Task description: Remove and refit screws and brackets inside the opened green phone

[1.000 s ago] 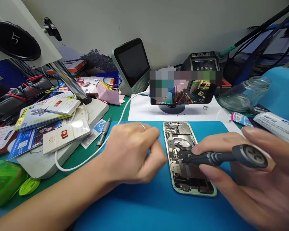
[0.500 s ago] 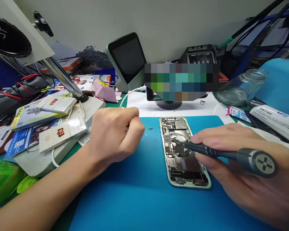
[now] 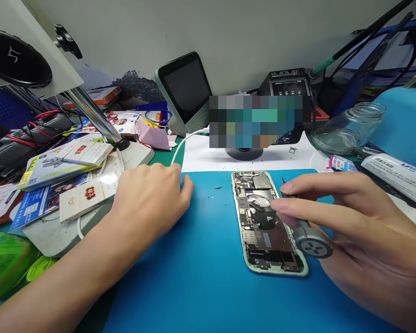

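Note:
An opened smartphone lies on the blue mat, its inner boards and a round dark patch with silvery areas exposed. My right hand hovers over the phone's right edge. It holds a screwdriver between thumb and fingers, its round cross-marked cap facing me and its thin tip pointing away beyond the fingers. To the left, my left hand is at the mat's left edge, back upward, with the fingers curled under and the thumb at the side. Whatever those fingers may hold is hidden.
Small dark bits lie on the mat left of the phone. A smart display and a blurred-out device on a round stand stand behind. Left are small boxes on a stand base; right, a glass jar and a white tube.
My right hand has lifted the screwdriver off the phone's middle and turned it more upright, tip away. My left hand has shifted left, rolling from a sideways fist to back upward.

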The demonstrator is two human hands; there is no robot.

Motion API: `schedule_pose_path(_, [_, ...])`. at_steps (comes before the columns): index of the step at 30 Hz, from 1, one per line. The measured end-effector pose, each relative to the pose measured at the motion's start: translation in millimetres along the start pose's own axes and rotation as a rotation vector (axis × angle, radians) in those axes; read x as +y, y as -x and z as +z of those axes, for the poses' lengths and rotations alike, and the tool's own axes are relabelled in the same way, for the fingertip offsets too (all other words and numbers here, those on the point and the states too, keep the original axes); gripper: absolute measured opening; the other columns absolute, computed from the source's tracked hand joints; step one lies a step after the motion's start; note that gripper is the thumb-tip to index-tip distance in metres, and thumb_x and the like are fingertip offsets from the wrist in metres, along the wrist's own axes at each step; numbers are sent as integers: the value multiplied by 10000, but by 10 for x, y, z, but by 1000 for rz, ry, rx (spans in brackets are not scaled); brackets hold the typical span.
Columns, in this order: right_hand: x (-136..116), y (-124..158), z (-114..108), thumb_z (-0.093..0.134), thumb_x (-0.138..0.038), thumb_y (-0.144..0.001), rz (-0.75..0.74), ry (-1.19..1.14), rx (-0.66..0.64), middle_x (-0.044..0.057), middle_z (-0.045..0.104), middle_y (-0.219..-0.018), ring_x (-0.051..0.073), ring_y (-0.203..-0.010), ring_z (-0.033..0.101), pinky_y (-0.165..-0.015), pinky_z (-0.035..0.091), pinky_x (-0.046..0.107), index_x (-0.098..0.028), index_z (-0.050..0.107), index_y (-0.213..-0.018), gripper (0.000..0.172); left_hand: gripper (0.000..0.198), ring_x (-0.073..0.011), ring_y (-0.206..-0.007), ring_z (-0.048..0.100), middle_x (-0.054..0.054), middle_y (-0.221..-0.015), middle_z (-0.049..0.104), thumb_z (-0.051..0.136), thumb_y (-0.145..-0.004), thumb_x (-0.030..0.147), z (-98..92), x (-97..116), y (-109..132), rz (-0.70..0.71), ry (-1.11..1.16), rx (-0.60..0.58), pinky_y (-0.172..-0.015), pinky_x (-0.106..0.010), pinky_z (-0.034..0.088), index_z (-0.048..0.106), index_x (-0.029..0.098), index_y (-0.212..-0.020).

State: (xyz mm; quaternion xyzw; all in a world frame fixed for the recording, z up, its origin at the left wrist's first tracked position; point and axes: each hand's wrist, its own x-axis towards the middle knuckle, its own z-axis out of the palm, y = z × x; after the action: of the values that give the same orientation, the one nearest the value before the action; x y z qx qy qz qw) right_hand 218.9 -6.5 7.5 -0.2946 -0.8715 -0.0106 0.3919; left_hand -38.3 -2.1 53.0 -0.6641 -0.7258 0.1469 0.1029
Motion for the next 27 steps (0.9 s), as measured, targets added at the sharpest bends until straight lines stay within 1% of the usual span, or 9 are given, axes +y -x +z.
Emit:
schedule_pose_path(3, [25, 11, 11, 511, -110, -1015, -25, 7, -25, 37, 540, -1234, 72, -1097, 609, -943, 532, 181, -299, 618, -1201, 287, 387, -400, -717, 722, -138, -670, 669, 291, -985, 379, 9, 0, 24, 14, -36, -11, -490, -355, 233, 598, 220, -812])
schedule_pose_path(7, [63, 40, 7, 488, -127, -1020, -50, 51, -57, 34, 509, -1251, 74, -1086, 594, -934, 536, 173, -310, 644, -1200, 300, 312, -373, -670, 706, -109, -651, 656, 301, -971, 305, 5, 1, 46, 48, -39, -26, -481, -354, 217, 563, 232, -819])
schedule_pose_path(12, [75, 60, 17, 478, -152, -1029, -39, 44, -64, 23, 514, -1259, 84, -1082, 584, -969, 539, 187, -330, 654, -1201, 304, 247, -314, -664, 674, -76, -710, 668, 328, -958, 305, 12, 43, 36, 111, 57, 72, -520, -353, 193, 521, 241, -817])
schedule_pose_path(14, [77, 46, 27, 466, -154, -1031, -46, 48, -76, 27, 523, -1262, 93, -1090, 586, -938, 555, 199, -339, 649, -1217, 321, 245, -289, -668, 663, -65, -732, 672, 330, -965, 310, 37, 56, 16, 167, 113, 96, -534, -350, 196, 515, 238, -821])
schedule_pose_path(16, [83, 34, 46, 463, -169, -1032, -40, 56, -76, 27, 542, -1261, 106, -1092, 599, -892, 577, 217, -363, 643, -1227, 329, 242, -276, -678, 661, -57, -747, 680, 345, -969, 318, 70, 56, -8, 221, 141, 86, -536, -342, 200, 528, 238, -833])
schedule_pose_path(19, [101, 68, 86, 519, -285, -1024, 25, 44, -34, 36, 573, -1238, 160, -1108, 630, -859, 617, 281, -407, 676, -1208, 271, 228, -284, -709, 675, -55, -794, 710, 370, -963, 315, 115, 40, -37, 249, 135, 72, -534, -333, 199, 582, 252, -909])
schedule_pose_path(22, [127, 187, 124, 615, -428, -975, 114, 23, 12, 53, 587, -1213, 220, -1126, 645, -882, 636, 354, -421, 716, -1188, 236, 251, -304, -755, 691, -66, -866, 739, 368, -955, 284, 124, 24, -48, 250, 133, 55, -545, -339, 206, 618, 267, -977])
schedule_pose_path(24, [142, 271, 139, 643, -475, -955, 148, 16, 26, 59, 591, -1208, 231, -1129, 644, -898, 634, 370, -414, 724, -1192, 258, 264, -315, -767, 694, -78, -882, 740, 363, -952, 265, 114, 20, -48, 254, 137, 31, -549, -347, 211, 624, 267, -994])
schedule_pose_path(27, [147, 317, 143, 648, -493, -952, 174, 9, 36, 63, 596, -1204, 230, -1125, 644, -901, 625, 369, -397, 728, -1192, 271, 259, -318, -740, 683, -87, -839, 720, 367, -959, 276, 96, 18, -47, 255, 137, 11, -550, -352, 218, 621, 265, -1010])
